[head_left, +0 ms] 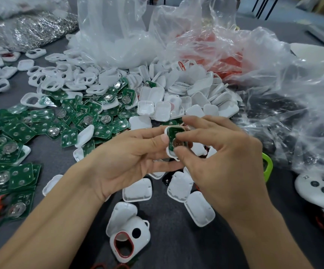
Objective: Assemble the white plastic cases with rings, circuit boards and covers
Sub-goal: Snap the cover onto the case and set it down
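Two hands (130,160) (225,164) pinch one white case (169,153) holding, seemingly, one board (170,133).

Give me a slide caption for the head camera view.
Left hand holds a white case while right hand pinches a green circuit board seated in it.

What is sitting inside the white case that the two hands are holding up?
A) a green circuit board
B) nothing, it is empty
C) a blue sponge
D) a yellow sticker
A: a green circuit board shows inside the white case, which the left hand holds while the right hand pinches at the board.
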Tool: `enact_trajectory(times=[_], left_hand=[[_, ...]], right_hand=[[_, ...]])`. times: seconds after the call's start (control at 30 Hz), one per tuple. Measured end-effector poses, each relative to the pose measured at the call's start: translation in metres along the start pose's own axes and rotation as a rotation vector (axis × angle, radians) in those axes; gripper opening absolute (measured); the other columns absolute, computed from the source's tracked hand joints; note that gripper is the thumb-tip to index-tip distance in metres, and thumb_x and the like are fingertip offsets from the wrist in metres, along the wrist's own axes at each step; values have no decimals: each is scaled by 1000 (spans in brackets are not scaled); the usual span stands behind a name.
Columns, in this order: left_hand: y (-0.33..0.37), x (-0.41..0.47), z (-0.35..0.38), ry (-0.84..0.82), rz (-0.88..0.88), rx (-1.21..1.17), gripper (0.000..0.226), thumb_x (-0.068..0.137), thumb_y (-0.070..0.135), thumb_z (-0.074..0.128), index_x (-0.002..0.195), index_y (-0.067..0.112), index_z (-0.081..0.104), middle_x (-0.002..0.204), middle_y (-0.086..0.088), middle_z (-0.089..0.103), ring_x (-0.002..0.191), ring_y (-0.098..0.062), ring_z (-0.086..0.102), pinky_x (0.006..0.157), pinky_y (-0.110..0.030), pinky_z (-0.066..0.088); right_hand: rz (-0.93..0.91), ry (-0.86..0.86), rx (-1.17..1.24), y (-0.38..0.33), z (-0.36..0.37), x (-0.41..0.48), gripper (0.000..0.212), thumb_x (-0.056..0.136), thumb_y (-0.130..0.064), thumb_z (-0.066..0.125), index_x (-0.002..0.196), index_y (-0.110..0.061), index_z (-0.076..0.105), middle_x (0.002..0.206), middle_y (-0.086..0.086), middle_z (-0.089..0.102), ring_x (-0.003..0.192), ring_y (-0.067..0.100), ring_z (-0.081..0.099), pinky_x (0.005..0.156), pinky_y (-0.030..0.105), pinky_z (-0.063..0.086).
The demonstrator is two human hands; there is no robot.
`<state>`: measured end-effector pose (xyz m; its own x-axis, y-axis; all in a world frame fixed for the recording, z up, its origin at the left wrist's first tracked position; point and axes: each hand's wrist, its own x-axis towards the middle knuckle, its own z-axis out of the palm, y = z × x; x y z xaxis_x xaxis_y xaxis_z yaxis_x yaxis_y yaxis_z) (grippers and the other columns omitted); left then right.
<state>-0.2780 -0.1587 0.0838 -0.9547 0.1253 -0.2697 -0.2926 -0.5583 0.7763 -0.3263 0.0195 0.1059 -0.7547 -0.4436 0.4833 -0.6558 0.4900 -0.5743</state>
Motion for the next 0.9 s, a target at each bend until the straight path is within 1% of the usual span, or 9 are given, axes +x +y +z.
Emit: enact_trajectory(times=[0.07,0.17,0.23,0.33,0.47,0.57,0.67,0.77,0.9], left_hand=[[0,1,-1,-19,0,-17,34,91,11,64,122,0,72,109,-14,75,92,-22,75,78,-35,62],[1,0,-3,-45,-17,-29,41,83,16,69,121,1,73,114,-15,74,99,-25,74,82,-39,61],[2,-1,-4,-83,-32,-31,42,85,17,67,125,2,71,121,-16,71,107,-28,72,87,-43,60],[4,-3,-5,-140,-71,-27,48,91,20,62,135,1,63,126,-23,66,114,-35,68,86,-45,59],[6,-5,-4,-237,-90,-51,42,95,21,56,131,1,66,116,-22,69,102,-35,72,80,-41,61],[5,-5,-2,-257,-81,-61,34,96,20,54,120,2,71,116,-21,70,98,-34,73,77,-36,61],[3,-3,-1,-244,-79,-44,29,97,20,54,112,3,72,108,-18,73,95,-31,73,74,-32,58],[3,-1,-2,-237,-76,-30,29,97,21,53,110,5,73,103,-18,72,93,-29,72,75,-32,55],[5,-1,-2,-246,-89,-40,28,98,21,53,109,7,73,102,-17,72,92,-28,72,73,-32,57]], right_hand=[[-56,40,-23,0,2,-1,28,72,-12,90,98,-20,82,112,-7,76,114,4,57,105,3,35],[-57,68,48,0,1,-1,24,75,-14,85,98,-21,82,110,-9,76,112,3,63,102,11,44],[51,88,226,0,-3,1,22,78,-11,86,97,-22,82,107,-14,77,106,3,69,92,19,55],[287,132,579,2,-11,8,19,76,-6,85,87,-22,82,92,-12,80,89,6,76,78,20,60],[441,86,772,7,-16,12,19,74,0,86,76,-18,80,78,-1,79,72,17,78,66,20,59],[426,48,688,5,-14,12,16,69,-7,88,74,-20,80,76,-1,78,68,18,76,63,23,58],[395,15,514,5,-12,9,24,69,-11,91,80,-28,80,74,-4,76,61,15,72,55,25,58],[375,1,378,5,-13,8,31,68,-20,94,89,-37,79,69,-5,71,52,11,59,49,21,49],[306,-24,211,2,-18,8,33,68,-35,94,95,-46,79,67,-11,63,52,5,51,49,11,40]])
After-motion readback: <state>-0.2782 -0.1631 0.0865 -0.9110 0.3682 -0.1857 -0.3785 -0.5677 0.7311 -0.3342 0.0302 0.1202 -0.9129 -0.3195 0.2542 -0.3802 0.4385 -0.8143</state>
